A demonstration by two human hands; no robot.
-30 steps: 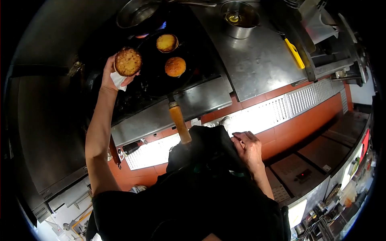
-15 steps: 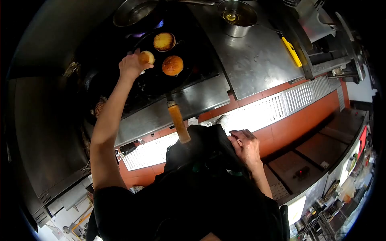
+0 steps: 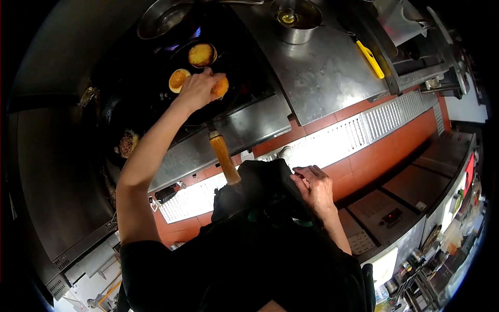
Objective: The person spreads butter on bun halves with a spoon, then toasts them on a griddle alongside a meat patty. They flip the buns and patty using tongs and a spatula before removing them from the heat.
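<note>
My left hand (image 3: 196, 92) is closed on a burger bun half (image 3: 220, 89), at the right side of a dark pan whose wooden handle (image 3: 224, 157) points toward me. Its fingers cover part of that half. Beside the hand on the left lies a second bun half (image 3: 179, 80), pale-edged with a browned face. Farther back rests a third bun half (image 3: 201, 55), toasted side up. My right hand (image 3: 315, 190) hangs low beside the black apron, fingers curled in; whatever they hold, if anything, is hidden.
A blue flame burns near another pan (image 3: 165, 21) at the back. To the right, a steel pot (image 3: 296, 23) with yellowish liquid and a yellow lighter (image 3: 370, 60) rest on the steel counter (image 3: 317, 78). Browned meat (image 3: 127, 143) sits at the stove's left.
My left hand has set down the left bun half and moved right onto the right-hand one. My right hand stays by the apron. The view has shifted slightly.
</note>
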